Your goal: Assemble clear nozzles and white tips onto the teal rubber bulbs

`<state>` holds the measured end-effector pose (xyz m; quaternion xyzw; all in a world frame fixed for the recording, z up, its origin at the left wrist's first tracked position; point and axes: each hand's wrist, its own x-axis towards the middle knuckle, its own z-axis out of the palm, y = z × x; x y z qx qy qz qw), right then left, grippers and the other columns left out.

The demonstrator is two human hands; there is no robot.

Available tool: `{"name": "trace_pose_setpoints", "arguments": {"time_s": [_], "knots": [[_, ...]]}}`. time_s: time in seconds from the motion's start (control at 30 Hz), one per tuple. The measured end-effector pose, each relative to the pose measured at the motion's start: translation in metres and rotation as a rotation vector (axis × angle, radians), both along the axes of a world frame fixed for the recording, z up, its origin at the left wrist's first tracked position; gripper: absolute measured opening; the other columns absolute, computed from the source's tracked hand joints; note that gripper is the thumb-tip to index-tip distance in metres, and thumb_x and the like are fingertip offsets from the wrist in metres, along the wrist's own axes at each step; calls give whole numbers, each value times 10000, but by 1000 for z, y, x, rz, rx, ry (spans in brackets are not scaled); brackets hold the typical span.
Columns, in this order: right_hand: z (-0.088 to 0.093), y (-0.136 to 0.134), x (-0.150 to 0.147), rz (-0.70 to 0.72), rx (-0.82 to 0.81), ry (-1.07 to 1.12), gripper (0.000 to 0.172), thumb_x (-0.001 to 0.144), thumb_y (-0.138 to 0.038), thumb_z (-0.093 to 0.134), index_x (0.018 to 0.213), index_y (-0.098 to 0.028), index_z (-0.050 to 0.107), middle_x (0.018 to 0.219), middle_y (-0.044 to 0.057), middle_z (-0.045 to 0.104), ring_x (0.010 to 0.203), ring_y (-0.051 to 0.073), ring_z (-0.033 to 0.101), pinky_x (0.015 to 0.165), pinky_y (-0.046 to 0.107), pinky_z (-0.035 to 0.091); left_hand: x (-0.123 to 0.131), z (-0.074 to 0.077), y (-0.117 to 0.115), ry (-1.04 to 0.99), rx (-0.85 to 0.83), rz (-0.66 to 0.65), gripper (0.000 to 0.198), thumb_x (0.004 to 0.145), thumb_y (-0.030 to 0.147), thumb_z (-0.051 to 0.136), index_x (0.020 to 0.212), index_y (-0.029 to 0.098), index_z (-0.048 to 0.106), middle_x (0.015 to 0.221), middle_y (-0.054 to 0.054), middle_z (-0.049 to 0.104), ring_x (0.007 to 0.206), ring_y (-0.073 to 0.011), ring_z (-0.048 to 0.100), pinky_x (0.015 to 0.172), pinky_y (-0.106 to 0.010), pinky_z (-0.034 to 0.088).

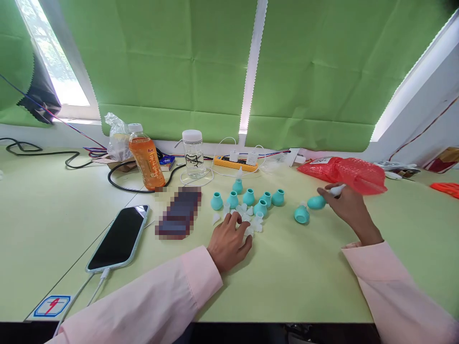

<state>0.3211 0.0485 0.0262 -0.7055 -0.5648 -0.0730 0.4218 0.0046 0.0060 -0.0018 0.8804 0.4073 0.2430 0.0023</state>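
Note:
My left hand [228,242] rests at the near edge of a pile of translucent white nozzle pieces [258,222], its bent fingers apart and touching the pieces. Several teal rubber bulbs [248,197] with open necks stand just behind the pile. One teal bulb [237,185] at the back carries a white nozzle. To the right, my right hand [347,210] is closed around a white nozzle [337,190], with a teal bulb [317,202] at its left. Beside that, another teal bulb [301,215] lies tilted with its base toward me.
A phone [118,239] with a charging cable and a blurred dark object [180,212] lie left. Behind stand an orange drink bottle [147,160], a clear jar [193,155] and a yellow power strip [234,164]. Red bubble wrap [353,174] lies behind my right hand.

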Motion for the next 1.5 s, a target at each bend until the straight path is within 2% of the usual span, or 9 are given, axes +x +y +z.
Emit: {"name": "trace_pose_setpoints", "arguments": {"time_s": [0.17, 0.3, 0.4, 0.57, 0.77, 1.03, 1.13, 1.27, 1.5], "knots": [[5, -25, -68, 41, 427, -128, 208, 675, -389, 548, 670, -184, 515, 595, 43, 564, 527, 164, 522, 542, 294, 400, -3, 7, -3, -141, -26, -30, 274, 793, 327, 351, 940, 157, 506, 884, -77, 483, 812, -190, 470, 656, -324, 426], [-15, -47, -122, 675, 151, -368, 107, 665, -282, 544, 611, -197, 511, 543, 16, 550, 490, 136, 484, 491, 265, 355, -5, 10, -6, -246, -45, -137, 270, 772, 368, 371, 865, 154, 506, 805, -65, 517, 775, -182, 469, 657, -309, 404], [-25, -61, -149, 879, -51, -455, 97, 617, -268, 536, 578, -193, 488, 533, 8, 496, 513, 137, 444, 485, 262, 311, -5, 9, -8, -237, -49, -213, 294, 741, 418, 406, 827, 156, 507, 764, -62, 533, 739, -181, 464, 629, -301, 392], [-33, -68, -162, 896, -131, -367, 77, 621, -224, 516, 682, -179, 506, 745, 50, 504, 702, 174, 456, 574, 274, 345, -3, 7, -13, -237, -31, -382, 250, 751, 345, 332, 728, 155, 492, 652, -55, 533, 632, -163, 445, 550, -280, 364], [-45, -60, -156, 894, -157, -398, 188, 784, -273, 423, 636, -175, 486, 593, 28, 515, 560, 148, 452, 504, 254, 302, -1, 5, -10, -147, -66, -210, 353, 787, 397, 325, 562, 164, 466, 529, -35, 479, 535, -139, 429, 492, -251, 316], [-32, -69, -157, 988, -180, -311, 176, 741, -353, 487, 681, -188, 487, 587, 18, 537, 555, 144, 487, 526, 256, 350, 3, 2, 4, -592, -875, -173, 541, 824, 472, 121, 415, 171, 308, 361, 37, 308, 346, -65, 291, 395, -214, 257], [-26, -77, -157, 945, -206, -223, 124, 674, -257, 517, 744, -199, 433, 639, 4, 512, 576, 136, 477, 565, 261, 381, -2, 6, 13, -676, -625, -16, 451, 805, 469, 257, 518, 156, 408, 441, 47, 336, 415, -73, 331, 432, -207, 270], [-26, -79, -157, 933, -295, -68, 237, 620, -133, 477, 814, -216, 369, 711, -10, 474, 609, 125, 456, 585, 254, 389, -12, 5, 26, -451, -258, 158, 207, 729, 296, 481, 899, 178, 500, 647, 28, 470, 560, -103, 429, 529, -219, 335], [-31, -70, -159, 863, -302, 244, 141, 763, -304, 468, 853, -214, 406, 729, 3, 489, 652, 132, 459, 618, 272, 384, -13, -4, 31, -270, -171, 117, 307, 726, 116, 397, 1006, 190, 499, 840, -26, 524, 642, -115, 491, 565, -230, 402]]}}
